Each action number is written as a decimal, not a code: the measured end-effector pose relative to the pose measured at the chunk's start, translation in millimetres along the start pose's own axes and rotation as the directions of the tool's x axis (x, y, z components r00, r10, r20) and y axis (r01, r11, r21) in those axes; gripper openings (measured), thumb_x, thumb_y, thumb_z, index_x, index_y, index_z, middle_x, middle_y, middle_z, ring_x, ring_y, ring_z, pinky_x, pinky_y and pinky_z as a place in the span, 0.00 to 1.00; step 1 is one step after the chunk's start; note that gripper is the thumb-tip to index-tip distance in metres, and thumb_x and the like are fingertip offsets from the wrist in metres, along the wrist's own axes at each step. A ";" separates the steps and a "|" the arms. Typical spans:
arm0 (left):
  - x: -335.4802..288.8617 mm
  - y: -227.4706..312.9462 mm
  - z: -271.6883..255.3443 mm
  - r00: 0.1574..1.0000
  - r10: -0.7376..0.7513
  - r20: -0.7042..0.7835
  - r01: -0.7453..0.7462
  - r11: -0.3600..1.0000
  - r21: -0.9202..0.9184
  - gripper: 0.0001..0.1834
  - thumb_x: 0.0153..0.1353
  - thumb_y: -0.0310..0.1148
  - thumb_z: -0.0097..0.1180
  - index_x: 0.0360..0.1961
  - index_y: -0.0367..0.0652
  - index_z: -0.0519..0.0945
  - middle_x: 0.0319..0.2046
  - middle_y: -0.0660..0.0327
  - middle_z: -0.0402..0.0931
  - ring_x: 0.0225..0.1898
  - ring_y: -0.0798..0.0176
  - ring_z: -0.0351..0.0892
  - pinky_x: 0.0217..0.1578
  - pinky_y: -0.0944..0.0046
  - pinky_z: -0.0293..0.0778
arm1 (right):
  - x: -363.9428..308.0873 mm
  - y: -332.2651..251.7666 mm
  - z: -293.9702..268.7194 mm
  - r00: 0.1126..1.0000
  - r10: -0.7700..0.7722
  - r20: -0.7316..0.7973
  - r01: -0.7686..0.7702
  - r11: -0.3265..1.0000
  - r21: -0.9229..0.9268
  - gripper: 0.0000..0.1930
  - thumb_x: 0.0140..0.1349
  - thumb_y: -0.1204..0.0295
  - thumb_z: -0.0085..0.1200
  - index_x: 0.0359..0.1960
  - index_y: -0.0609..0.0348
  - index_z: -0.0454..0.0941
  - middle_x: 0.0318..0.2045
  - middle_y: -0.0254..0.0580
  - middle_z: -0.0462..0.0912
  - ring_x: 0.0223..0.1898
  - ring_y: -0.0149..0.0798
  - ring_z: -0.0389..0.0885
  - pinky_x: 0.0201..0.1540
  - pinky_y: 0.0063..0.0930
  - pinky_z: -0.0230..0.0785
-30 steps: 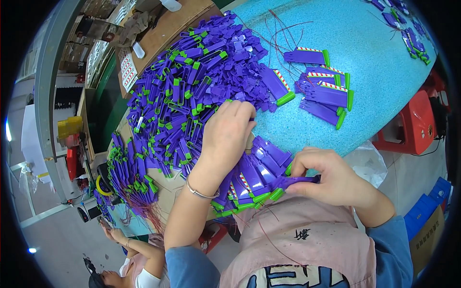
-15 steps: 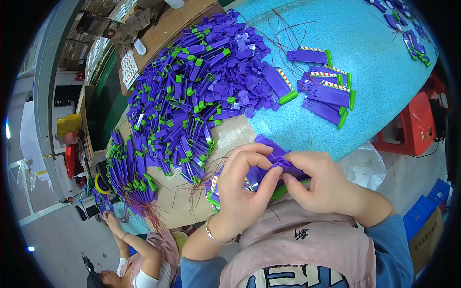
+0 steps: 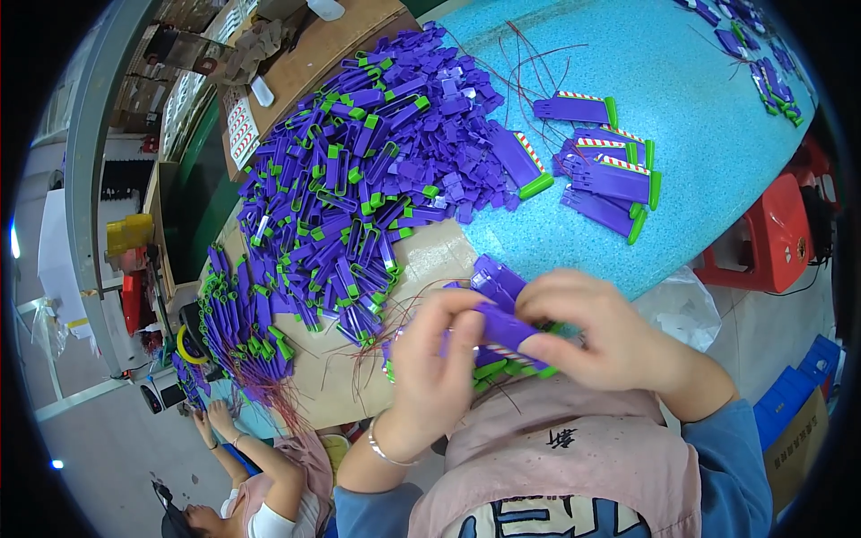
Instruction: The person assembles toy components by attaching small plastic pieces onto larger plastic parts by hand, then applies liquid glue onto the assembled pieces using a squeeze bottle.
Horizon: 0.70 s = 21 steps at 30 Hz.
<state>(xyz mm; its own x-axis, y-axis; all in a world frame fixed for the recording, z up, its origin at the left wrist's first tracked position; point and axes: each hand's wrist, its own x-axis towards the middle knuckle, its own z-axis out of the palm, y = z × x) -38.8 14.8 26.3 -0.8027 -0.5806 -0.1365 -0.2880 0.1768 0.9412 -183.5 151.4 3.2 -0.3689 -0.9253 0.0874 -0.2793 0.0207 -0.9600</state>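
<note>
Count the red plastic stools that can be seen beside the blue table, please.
1. The red stool stands on the floor at the table's right edge, right of both hands. Others may be hidden.

Loose pile (image 3: 377, 170): purple and green plastic parts, heaped well beyond the fingers, upper left.
Finished group (image 3: 605, 166): striped purple pieces, laid above the fingers on the turquoise table (image 3: 717, 117).
Red stool (image 3: 762, 242): seen right of the fingers.
Co-worker's hand (image 3: 220, 420): seen far lower left.
</note>
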 end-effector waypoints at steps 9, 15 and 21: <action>43.4 -33.9 -30.2 0.896 0.444 0.010 -0.289 0.565 0.773 0.08 0.52 0.23 0.61 0.35 0.40 0.81 0.31 0.57 0.74 0.36 0.53 0.72 0.36 0.57 0.69 | 19.1 37.0 -62.0 0.876 -0.058 -0.480 -0.350 0.609 -0.712 0.17 0.47 0.79 0.64 0.42 0.58 0.78 0.41 0.43 0.76 0.45 0.46 0.73 0.52 0.38 0.60; 86.1 -40.0 -28.6 0.835 0.515 0.195 -0.403 0.330 0.854 0.12 0.49 0.25 0.63 0.38 0.42 0.81 0.29 0.58 0.73 0.34 0.54 0.72 0.34 0.58 0.70 | 15.0 39.2 -58.8 0.920 -0.082 -0.383 -0.175 0.790 -0.588 0.17 0.53 0.78 0.61 0.46 0.58 0.76 0.35 0.42 0.79 0.38 0.44 0.77 0.42 0.34 0.64; 61.8 -31.2 -25.4 0.958 0.288 0.008 -0.266 0.871 0.413 0.08 0.64 0.22 0.51 0.44 0.38 0.78 0.27 0.56 0.80 0.26 0.66 0.80 0.28 0.70 0.74 | -5.7 14.1 -24.8 0.924 0.378 -0.059 -0.230 0.671 0.705 0.13 0.71 0.65 0.47 0.48 0.62 0.69 0.29 0.39 0.79 0.23 0.28 0.78 0.24 0.20 0.69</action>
<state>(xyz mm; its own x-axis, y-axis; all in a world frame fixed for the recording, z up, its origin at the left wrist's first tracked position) -66.2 -46.8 -3.6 -0.8560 -0.4984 0.1376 -0.2535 0.6366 0.7284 -207.4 166.4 -4.3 -0.4989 -0.8246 -0.2667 0.5223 -0.0405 -0.8518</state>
